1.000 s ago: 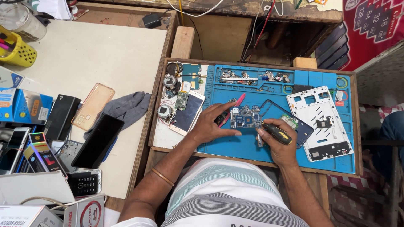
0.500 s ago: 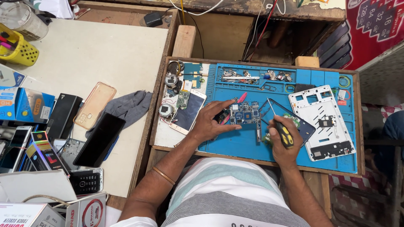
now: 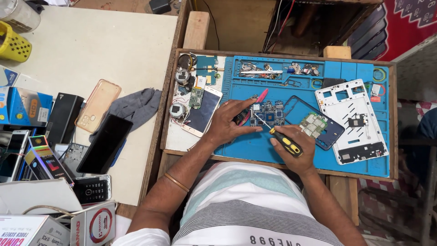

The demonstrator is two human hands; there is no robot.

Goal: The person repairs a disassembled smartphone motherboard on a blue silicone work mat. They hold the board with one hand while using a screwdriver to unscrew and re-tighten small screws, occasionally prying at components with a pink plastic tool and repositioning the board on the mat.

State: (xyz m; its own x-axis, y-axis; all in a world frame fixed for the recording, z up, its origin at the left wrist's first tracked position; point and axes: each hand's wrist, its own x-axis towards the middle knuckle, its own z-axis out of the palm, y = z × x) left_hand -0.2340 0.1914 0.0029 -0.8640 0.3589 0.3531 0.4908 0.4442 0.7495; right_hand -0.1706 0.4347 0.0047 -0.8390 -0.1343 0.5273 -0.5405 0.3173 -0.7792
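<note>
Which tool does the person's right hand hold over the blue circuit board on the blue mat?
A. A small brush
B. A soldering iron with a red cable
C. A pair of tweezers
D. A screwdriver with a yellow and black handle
D: the right hand grips a screwdriver with a yellow and black handle, its thin shaft pointing to the circuit board, which the left hand steadies on the blue mat.

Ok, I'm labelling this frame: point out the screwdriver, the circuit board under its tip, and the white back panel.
screwdriver (image 3: 286, 143): head view, on its yellow-and-black handle.
circuit board (image 3: 269, 114): head view, on its blue middle.
white back panel (image 3: 353, 109): head view, on its plain upper middle.
</note>
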